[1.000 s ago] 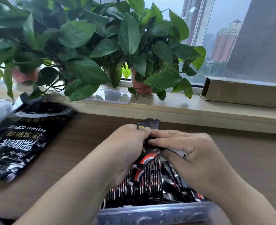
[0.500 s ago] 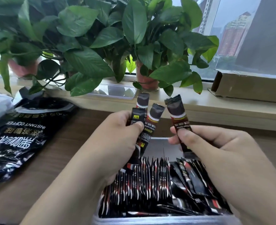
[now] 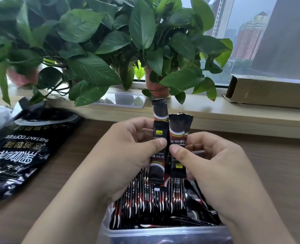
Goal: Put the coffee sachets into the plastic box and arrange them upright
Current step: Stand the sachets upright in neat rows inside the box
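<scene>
1. The left hand (image 3: 126, 155) is closed around coffee sachets (image 3: 158, 152), thumb pressed on the front of the nearest one, holding them upright above the plastic box (image 3: 163, 234).
2. The right hand (image 3: 214, 166) grips more sachets just beside the left hand's bundle, its thumb on the front of one; the two thumbs almost meet.
3. The held sachets stand roughly vertical, side by side, some printed end up and others flipped. One taller sachet sticks up behind the left bundle.
4. The plastic box sits at the near edge of the wooden table (image 3: 277, 164), directly under both hands. Its clear rim shows at the bottom of the view.
5. Inside the box, a dense row of sachets (image 3: 145, 201) stands on edge on the left and in the middle; on the right several lie slanted or flat.
6. A large black instant-coffee bag (image 3: 22, 152) lies flat on the table to the left, well apart from the box.
7. On the window sill behind stand leafy potted plants (image 3: 96, 50), a clear plastic lid or tray (image 3: 126, 101) and a long cardboard box (image 3: 269, 92) at the right.
</scene>
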Motion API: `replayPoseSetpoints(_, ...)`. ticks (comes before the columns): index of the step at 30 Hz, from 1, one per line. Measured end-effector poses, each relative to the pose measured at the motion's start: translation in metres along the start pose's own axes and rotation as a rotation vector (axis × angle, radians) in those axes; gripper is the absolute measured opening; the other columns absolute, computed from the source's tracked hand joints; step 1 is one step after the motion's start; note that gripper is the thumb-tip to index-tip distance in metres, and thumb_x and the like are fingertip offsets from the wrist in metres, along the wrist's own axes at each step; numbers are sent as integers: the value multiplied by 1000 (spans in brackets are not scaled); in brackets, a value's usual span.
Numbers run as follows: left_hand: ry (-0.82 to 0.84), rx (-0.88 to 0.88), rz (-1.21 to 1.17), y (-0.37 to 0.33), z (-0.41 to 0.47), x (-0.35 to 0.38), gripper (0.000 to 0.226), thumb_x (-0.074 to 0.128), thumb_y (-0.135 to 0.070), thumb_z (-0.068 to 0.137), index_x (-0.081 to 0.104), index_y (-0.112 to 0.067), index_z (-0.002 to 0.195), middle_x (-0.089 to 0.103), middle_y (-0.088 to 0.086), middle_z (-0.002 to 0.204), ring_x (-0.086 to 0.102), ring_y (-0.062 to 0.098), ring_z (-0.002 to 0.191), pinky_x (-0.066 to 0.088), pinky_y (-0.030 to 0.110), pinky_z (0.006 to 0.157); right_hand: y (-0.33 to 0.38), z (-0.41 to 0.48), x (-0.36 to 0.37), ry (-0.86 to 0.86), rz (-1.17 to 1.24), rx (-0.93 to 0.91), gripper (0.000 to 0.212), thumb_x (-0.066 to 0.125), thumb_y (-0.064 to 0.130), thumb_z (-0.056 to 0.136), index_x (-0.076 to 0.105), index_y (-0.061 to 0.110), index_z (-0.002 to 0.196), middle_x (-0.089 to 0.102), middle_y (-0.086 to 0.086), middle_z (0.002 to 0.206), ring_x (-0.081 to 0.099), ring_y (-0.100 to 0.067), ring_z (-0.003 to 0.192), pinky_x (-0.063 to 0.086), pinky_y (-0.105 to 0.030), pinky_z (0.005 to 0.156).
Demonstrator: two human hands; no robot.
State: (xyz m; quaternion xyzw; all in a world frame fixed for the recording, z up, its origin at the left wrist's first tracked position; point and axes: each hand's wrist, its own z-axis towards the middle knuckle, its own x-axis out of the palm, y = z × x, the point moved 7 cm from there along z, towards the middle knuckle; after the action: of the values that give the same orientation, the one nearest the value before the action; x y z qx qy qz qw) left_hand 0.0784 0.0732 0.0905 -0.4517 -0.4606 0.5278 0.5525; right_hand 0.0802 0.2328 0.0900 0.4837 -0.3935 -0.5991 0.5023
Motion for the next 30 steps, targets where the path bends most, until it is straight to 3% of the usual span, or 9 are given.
replayPoseSetpoints(5,-131,107,32,-13,-1,-16,22,67,3,88,76,-18,87,79,4,83,77,20,78,58,30,60,4,3,-16,-8,79,-3,13,84,23,69,76,27,78,76,0,71,67,-12,61,54,-33,64)
replayPoseSetpoints(7,-153,103,-18,-17,-3,-16,19,67,4,87,74,-14,86,78,4,77,75,16,67,55,23,51,8,0,-13,91,176,10,18,83,26,59,78,23,76,77,-4,73,67,-12,61,52,-25,59)
replayPoseSetpoints(9,-135,63,-79,-16,-5,-11,14,68,4,86,73,-9,85,78,7,77,74,18,61,56,26,48,10,-3,-4,170,213,18,27,82,27,52,79,20,78,77,-8,78,70,-18,67,56,-25,64)
replayPoseSetpoints(12,-103,25,-93,-11,-8,-2,5,70,-3,85,71,-5,89,78,14,89,75,38,80,61,51,71,7,-3,6,152,165,-23,30,84,25,55,80,23,85,77,-8,79,74,-27,74,60,-37,75)
replayPoseSetpoints(16,-102,2,-125,-10,-9,-1,2,69,-7,87,71,-8,87,79,13,92,70,32,80,55,41,72,10,-3,0,5,74,-106,35,90,22,58,76,32,88,73,0,72,70,-15,63,57,-32,62)
replayPoseSetpoints(19,-49,-31,-147,-9,-9,2,11,65,-10,89,73,-5,96,78,14,97,75,33,89,58,49,83,16,-6,-2,-33,32,-166,28,88,23,65,78,38,86,74,6,70,71,-11,61,56,-27,56)
replayPoseSetpoints(23,17,-18,-123,-9,-11,9,19,60,-8,94,78,-11,100,79,7,98,73,12,80,60,24,67,17,-7,0,-36,-105,-225,25,83,28,73,79,42,94,74,13,79,69,-4,68,52,-16,61)
replayPoseSetpoints(27,86,-57,-129,-7,-13,17,29,50,-3,99,79,-9,98,79,8,97,73,8,80,56,18,64,15,-5,2,-39,-325,-273,34,77,35,80,73,39,113,68,20,97,63,4,90,43,-6,71)
replayPoseSetpoints(30,107,-50,-103,-9,-14,20,32,49,-5,100,79,-14,98,79,3,98,73,5,84,56,16,68,15,-4,4,0,-354,-295,36,72,32,85,70,34,122,67,27,103,59,12,99,40,0,79)
